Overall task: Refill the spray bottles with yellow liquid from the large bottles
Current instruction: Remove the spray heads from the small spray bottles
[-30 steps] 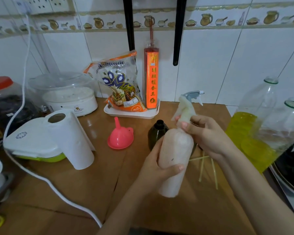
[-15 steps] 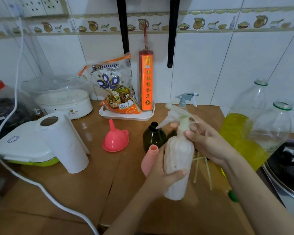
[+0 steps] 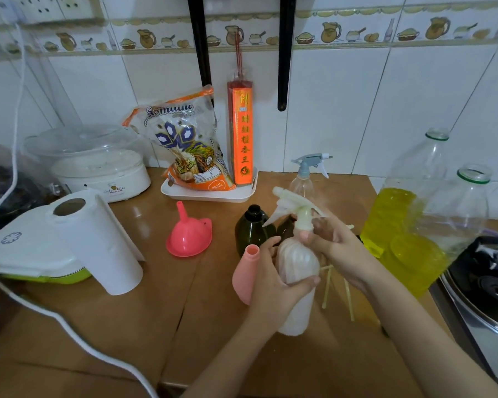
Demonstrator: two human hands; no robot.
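My left hand (image 3: 273, 280) grips the body of a white spray bottle (image 3: 298, 305) standing on the wooden counter. My right hand (image 3: 332, 245) is closed around the neck of its cream trigger head (image 3: 292, 203). A pink bottle without a cap (image 3: 243, 275) stands just left of it, and a dark green bottle without a cap (image 3: 252, 228) behind. A clear spray bottle with a grey trigger (image 3: 306, 175) stands further back. Two large uncapped bottles hold yellow liquid at the right: one (image 3: 397, 208) behind, one (image 3: 431, 254) in front. A pink funnel (image 3: 190, 235) lies upside down on the counter.
A paper towel roll (image 3: 98, 242) stands at the left beside a white and green box (image 3: 20, 251). A white cable (image 3: 69, 326) crosses the front left. A tray (image 3: 210, 193) with a snack bag and incense box sits at the wall. Thin yellow tubes (image 3: 327, 285) lie by my right wrist. A stove (image 3: 489, 288) is at the right.
The white spray bottle has gone from tilted to nearly upright. Its trigger head has turned to point left under my right hand. The view has shifted, bringing the pink bottle into sight.
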